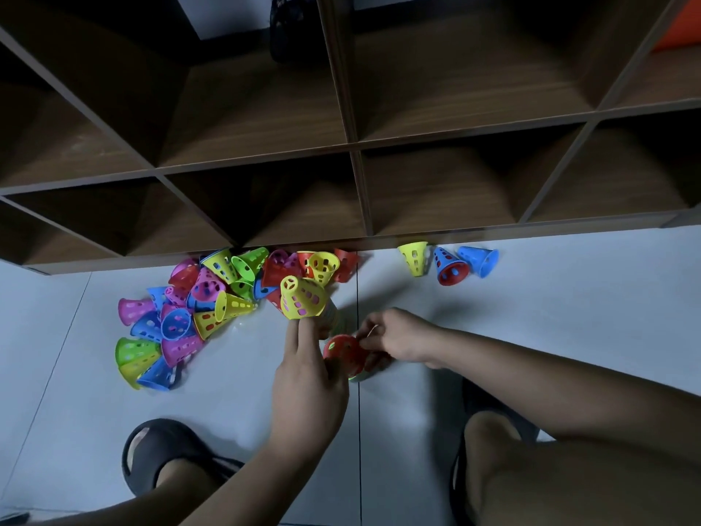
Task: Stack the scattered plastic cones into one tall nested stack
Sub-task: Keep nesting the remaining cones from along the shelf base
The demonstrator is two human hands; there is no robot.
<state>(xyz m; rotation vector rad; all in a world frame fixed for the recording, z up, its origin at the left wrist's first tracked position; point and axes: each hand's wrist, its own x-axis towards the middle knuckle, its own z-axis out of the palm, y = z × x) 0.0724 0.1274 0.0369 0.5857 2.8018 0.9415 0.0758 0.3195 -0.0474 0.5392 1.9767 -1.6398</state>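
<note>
Cone stacking, head view. Left hand: straight fingers touch the wide rim of a yellow perforated plastic cone capping the blurred nested stack; thumb hidden. Right hand: curled fingers pinch a red perforated plastic cone beside the stack, mid-floor. The cones look light, thin-walled, stiff and slick; the rim or holes probably offer the surest hold. A heap of coloured plastic cones, over twenty and too overlapped for an exact count, lies along the far edge of the white tiled floor under the brown wooden cubby shelf. Three outliers lie right of it: yellow outlier, blue-and-red outlier, blue outlier.
</note>
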